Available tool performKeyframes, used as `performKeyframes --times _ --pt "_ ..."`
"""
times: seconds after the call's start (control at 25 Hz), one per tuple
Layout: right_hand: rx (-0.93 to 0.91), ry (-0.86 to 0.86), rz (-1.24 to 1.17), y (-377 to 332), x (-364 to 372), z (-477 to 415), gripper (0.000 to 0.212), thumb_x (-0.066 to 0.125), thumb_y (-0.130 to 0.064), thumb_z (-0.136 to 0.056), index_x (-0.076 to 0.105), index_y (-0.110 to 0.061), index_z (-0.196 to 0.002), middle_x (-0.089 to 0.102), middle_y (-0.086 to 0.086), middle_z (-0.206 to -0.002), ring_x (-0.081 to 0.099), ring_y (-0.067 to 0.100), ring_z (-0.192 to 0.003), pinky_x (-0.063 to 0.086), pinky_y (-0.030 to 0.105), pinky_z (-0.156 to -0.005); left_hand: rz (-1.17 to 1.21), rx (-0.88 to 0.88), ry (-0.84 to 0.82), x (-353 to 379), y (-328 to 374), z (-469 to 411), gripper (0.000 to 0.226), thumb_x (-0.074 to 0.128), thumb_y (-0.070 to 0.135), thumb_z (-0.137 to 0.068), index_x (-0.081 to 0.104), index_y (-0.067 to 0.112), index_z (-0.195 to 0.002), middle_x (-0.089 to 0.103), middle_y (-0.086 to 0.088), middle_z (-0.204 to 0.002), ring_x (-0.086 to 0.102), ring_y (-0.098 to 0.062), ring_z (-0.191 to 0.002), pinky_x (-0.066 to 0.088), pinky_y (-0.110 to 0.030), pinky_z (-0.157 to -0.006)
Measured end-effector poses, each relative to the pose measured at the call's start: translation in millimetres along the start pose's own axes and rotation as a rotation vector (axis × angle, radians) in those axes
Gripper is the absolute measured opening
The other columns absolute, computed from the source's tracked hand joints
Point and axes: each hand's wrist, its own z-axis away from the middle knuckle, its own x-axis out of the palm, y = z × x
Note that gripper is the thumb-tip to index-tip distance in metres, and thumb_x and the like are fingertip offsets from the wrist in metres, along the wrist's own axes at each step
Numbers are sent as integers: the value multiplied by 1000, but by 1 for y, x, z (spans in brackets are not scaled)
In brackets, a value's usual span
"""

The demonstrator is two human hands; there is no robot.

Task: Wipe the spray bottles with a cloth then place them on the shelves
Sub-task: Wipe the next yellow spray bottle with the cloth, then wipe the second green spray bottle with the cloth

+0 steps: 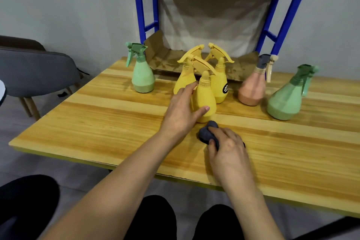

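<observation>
Three yellow spray bottles stand clustered mid-table. My left hand [182, 112] wraps round the nearest yellow bottle [206, 93], thumb across its front and fingers behind it. The two other yellow bottles [221, 82] stand just behind. My right hand [227, 147] grips a bunched dark grey cloth [206, 133] on the wooden table [116, 119], right in front of that bottle. A green bottle [142, 76] stands at the left, an orange bottle [252, 87] and a larger green bottle [285, 99] at the right.
A blue metal shelf rack [140, 6] stands against the wall behind the table, its shelves lined with cardboard [165, 60]. A grey chair [37, 68] is at the left. My dark-clothed knees are below the table's front edge.
</observation>
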Motion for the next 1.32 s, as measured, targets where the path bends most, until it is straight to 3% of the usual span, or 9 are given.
performKeyframes --times 0.16,0.36,0.52,0.72,0.88,1.0,1.08,1.32 --pt "-12 -13 -11 1 -2 1 42 58 -14 -96 61 -17 -138 60 8 -134 50 27 -125 37 35 -111 64 -32 36 16 9 -11 65 82 39 -86 48 22 -138 61 2 -138 57 -22 -126 49 -40 -101" --pt "-49 -66 6 2 -5 0 42 54 -16 -99 57 -17 -141 57 7 -139 47 25 -129 32 32 -113 9 -15 27 18 6 -9 68 75 38 -92 44 26 -151 52 -2 -141 54 -23 -128 51 -42 -105" --pt "-146 -155 -23 -9 1 -2 45 45 -21 -103 49 -19 -148 50 1 -148 38 19 -139 24 29 -119 37 27 8 4 -11 4 57 68 37 -98 46 22 -148 53 -3 -140 57 -23 -125 54 -47 -101" --pt "-262 -243 -13 -41 25 -17 47 39 -23 -106 42 -21 -153 43 -1 -154 33 16 -143 21 31 -121 -42 60 153 -43 -33 7 35 61 33 -102 56 21 -134 58 2 -127 57 -19 -116 55 -44 -95" --pt "-301 -261 7 -60 42 -35 47 39 -22 -106 41 -19 -153 42 3 -155 33 19 -144 19 30 -122 -173 73 294 -88 -45 -11 27 60 33 -102 58 22 -127 61 5 -116 51 -17 -107 46 -33 -92" --pt "-317 -282 1 -69 50 -48 48 39 -22 -106 39 -19 -154 41 4 -157 32 19 -144 16 27 -121 -186 -50 476 -115 -53 -29 28 61 34 -102 57 20 -125 60 5 -107 50 -17 -103 41 -30 -87" --pt "-301 -294 -16 -71 53 -52 48 39 -23 -107 39 -20 -154 39 3 -158 31 19 -144 15 26 -120 -90 -159 597 -126 -59 -39 29 64 34 -100 55 19 -124 60 4 -103 55 -19 -102 49 -37 -86" --pt "-292 -294 -61 -68 55 -52 46 38 -23 -107 40 -23 -154 39 -1 -157 29 16 -146 16 26 -122 1 -280 515 -130 -72 -68 52 70 33 -98 52 20 -144 66 0 -132 61 -20 -120 53 -41 -100"
